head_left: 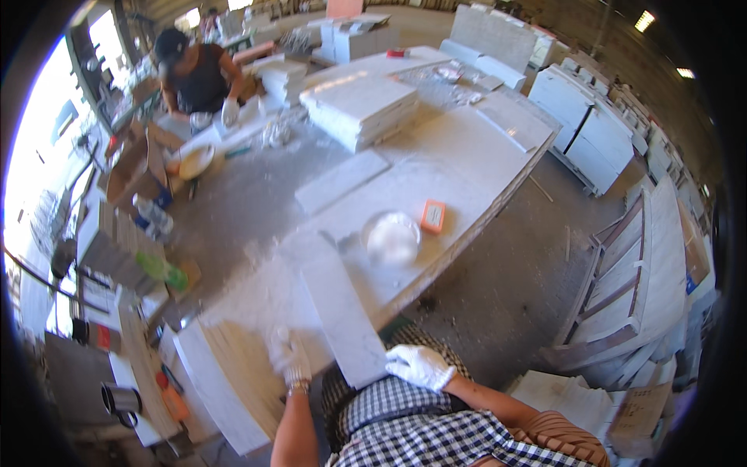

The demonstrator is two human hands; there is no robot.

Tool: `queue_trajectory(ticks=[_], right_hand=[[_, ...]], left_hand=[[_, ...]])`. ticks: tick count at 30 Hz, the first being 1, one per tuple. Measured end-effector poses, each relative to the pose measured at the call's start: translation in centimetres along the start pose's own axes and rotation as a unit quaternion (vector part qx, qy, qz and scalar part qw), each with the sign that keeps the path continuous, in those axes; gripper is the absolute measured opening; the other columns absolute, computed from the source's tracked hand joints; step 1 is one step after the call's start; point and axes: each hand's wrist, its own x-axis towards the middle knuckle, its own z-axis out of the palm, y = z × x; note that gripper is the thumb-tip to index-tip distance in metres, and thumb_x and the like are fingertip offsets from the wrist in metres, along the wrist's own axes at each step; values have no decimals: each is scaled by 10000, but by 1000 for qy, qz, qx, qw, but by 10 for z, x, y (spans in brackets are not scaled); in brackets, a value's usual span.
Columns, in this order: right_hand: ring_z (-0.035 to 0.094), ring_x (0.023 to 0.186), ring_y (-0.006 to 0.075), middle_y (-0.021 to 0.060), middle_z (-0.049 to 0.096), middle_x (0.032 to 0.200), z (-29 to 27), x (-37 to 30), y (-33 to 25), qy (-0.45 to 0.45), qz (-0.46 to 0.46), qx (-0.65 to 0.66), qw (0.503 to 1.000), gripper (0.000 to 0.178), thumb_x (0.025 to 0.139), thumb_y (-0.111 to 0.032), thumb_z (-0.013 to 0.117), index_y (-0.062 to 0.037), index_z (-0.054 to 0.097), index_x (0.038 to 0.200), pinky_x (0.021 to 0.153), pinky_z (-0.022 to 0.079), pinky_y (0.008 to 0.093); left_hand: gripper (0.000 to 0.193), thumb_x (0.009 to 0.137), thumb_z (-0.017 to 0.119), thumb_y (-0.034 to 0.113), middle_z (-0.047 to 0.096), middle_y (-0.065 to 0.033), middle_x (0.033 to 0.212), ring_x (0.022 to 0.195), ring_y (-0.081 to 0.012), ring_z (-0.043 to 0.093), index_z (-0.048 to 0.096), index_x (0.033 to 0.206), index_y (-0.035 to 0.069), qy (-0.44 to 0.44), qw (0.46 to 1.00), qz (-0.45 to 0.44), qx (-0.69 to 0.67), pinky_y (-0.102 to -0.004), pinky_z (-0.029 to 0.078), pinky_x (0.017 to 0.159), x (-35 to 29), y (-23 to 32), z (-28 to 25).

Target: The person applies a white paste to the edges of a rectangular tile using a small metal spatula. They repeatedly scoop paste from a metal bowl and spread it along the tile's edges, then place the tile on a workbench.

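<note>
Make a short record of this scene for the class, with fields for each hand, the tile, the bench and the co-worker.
left hand: white glove, between slabs and tile
right hand: white glove, at the tile's near right edge
tile: pale, long, flat
bench: bears a bowl of white material, with an orange box beside it
co-worker: across the bench, dark cap, gloved

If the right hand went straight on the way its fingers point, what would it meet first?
Likely the long white stone slab, right beside the gloved right hand; they may already touch.
</note>
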Motion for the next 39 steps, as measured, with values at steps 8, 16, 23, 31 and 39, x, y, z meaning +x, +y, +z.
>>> queue_trajectory(ticks=[8, 16, 23, 31, 39], right_hand=[[728, 865, 252, 164, 751, 1065, 11, 3, 4, 57, 62, -12, 996, 626, 944, -340, 782, -9, 585, 1438, 802, 593, 403], [645, 647, 138, 98, 701, 912, 19, 27, 12, -111, 230, 140, 957, 508, 993, -370, 740, 49, 651, 1264, 508, 511, 299], [632, 620, 112, 58, 697, 901, 14, 22, -11, 14, 254, 274, 927, 330, 1007, -262, 696, 14, 710, 1186, 475, 515, 272], [666, 678, 113, 66, 724, 984, 13, 20, 12, 59, 243, 311, 917, 333, 1040, -246, 666, 5, 702, 1255, 547, 561, 265], [722, 757, 234, 150, 744, 1035, 5, 8, 28, 41, 305, 446, 840, 446, 1110, -368, 534, 30, 657, 1268, 636, 616, 346]], left_hand=[[369, 984, 706, 258, 649, -152, 1411, 1211, -361, 670, 673, 1289, 52, 78, 983, 116, -121, -403, 538, 1040, 3, -12, 14], [430, 974, 725, 210, 611, -158, 1476, 1246, -353, 656, 629, 1346, 17, 46, 990, 110, -80, -410, 538, 1060, 2, -6, 6], [379, 967, 729, 201, 652, -143, 1425, 1234, -346, 663, 664, 1310, 52, 71, 986, 118, -92, -403, 532, 1057, 0, -7, 8], [426, 967, 737, 170, 615, -109, 1488, 1241, -343, 669, 618, 1355, 42, 42, 992, 101, -58, -397, 558, 1038, 0, 2, 0], [353, 1000, 712, 256, 664, -121, 1407, 1230, -338, 665, 679, 1295, 65, 54, 991, 113, -56, -398, 533, 1048, -1, 1, -4]])
